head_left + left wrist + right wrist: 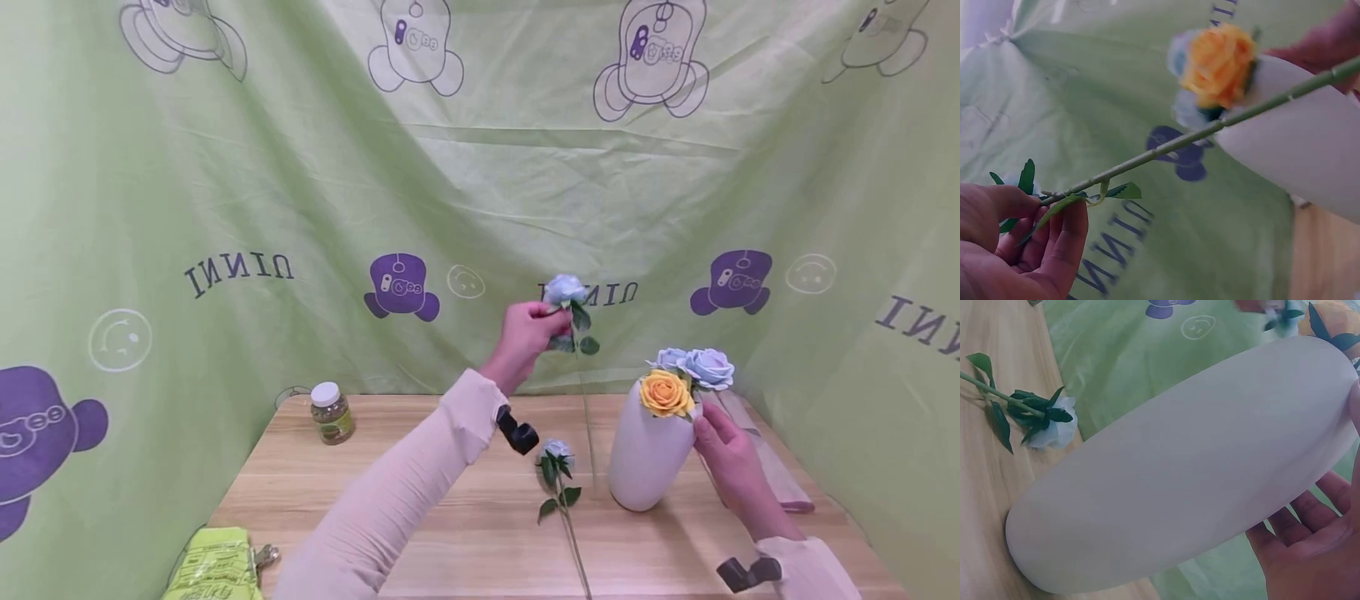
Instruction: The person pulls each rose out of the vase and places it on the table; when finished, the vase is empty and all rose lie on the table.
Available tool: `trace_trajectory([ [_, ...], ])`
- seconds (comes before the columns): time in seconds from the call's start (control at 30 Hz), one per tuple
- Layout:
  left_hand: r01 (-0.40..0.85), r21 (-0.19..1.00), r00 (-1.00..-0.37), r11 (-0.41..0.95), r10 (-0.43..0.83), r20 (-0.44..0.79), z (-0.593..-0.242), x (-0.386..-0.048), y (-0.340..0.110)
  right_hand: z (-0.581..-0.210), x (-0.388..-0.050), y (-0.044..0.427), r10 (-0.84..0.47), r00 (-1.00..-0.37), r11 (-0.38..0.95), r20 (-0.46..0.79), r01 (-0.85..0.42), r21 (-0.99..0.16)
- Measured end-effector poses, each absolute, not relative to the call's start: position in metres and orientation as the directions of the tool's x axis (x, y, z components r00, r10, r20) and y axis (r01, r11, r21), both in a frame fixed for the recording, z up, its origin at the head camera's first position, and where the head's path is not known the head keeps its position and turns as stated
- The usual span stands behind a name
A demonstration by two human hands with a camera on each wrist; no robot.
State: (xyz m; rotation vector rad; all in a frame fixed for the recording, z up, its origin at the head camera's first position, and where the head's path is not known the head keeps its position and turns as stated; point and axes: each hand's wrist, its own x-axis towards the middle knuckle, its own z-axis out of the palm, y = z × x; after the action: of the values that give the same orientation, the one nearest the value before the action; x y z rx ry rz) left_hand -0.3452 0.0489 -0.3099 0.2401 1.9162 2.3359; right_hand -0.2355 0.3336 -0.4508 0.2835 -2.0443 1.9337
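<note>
My left hand (pixel 528 337) pinches the stem of a pale blue rose (pixel 565 290) just under its bloom. The long green stem (pixel 1166 149) hangs down beside the vase, its lower end near the tabletop in the head view. With my right hand (pixel 731 462) I hold the white vase (pixel 648 458) near its rim, thumb and fingers on opposite sides. The vase stands tilted on its base, its mouth leaning right. In its mouth sit a yellow rose (pixel 666 393) and pale blue roses (pixel 709 368); their stems inside are hidden.
Another pale blue rose (pixel 556 454) lies on the wooden table (pixel 450 500), left of the vase. A white-lidded jar (pixel 332 414) stands at the back left, a green packet (pixel 216 567) at the front left. Folded cloth (pixel 772 467) lies behind my right hand. Green curtain (pixel 480 183) surrounds the table.
</note>
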Motion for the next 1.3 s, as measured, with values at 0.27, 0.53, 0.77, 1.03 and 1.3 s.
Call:
trace_trajectory([
  [0.27,-0.08,0.994,-0.986,-0.075,0.154,-0.068,-0.383,-0.343,0.036,-0.45,-0.236,0.337,0.092,-0.955,0.179,0.284,-0.264,-0.948],
  [0.53,-0.171,0.984,-0.98,-0.053,0.113,-0.165,-0.453,-0.339,0.024,-0.452,-0.236,0.337,0.088,-0.947,0.109,0.309,-0.299,-0.948],
  [0.77,-0.164,0.986,-0.985,-0.037,0.061,-0.162,-0.482,-0.33,0.018,-0.452,-0.237,0.337,0.088,-0.941,0.112,0.326,-0.316,-0.942],
  [1.03,-0.166,0.984,-0.985,0.07,0.029,-0.168,-0.495,-0.31,0.02,-0.453,-0.236,0.338,0.092,-0.945,0.092,0.314,-0.306,-0.947],
  [1.3,-0.152,0.984,-0.988,0.091,0.005,-0.153,-0.505,-0.302,0.019,-0.452,-0.237,0.335,0.09,-0.94,0.052,0.329,-0.325,-0.944],
])
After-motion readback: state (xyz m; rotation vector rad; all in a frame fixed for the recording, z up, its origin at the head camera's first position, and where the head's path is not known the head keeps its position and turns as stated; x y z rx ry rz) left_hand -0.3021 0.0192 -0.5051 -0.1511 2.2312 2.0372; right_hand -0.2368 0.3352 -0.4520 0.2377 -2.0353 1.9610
